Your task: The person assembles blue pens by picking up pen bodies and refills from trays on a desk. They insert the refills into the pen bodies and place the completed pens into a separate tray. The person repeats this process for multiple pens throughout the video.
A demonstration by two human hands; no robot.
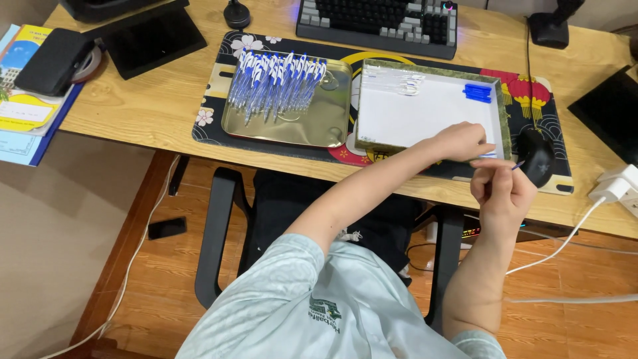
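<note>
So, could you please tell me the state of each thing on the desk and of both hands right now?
Left hand: fingers pinched, reaching into the box.
Right hand: closed on a thin blue-tipped piece.
Box: open, white inside, blue caps in its far corner.
Metal tray: holds a row of blue-and-white pens.
Keyboard: lit.
Mouse: untouched.

A wooden counter (153, 106) carries a patterned desk mat (212, 126), a keyboard (379, 20), a black tablet (149, 36), booklets (23, 113) and a white power adapter (615, 186).
</note>
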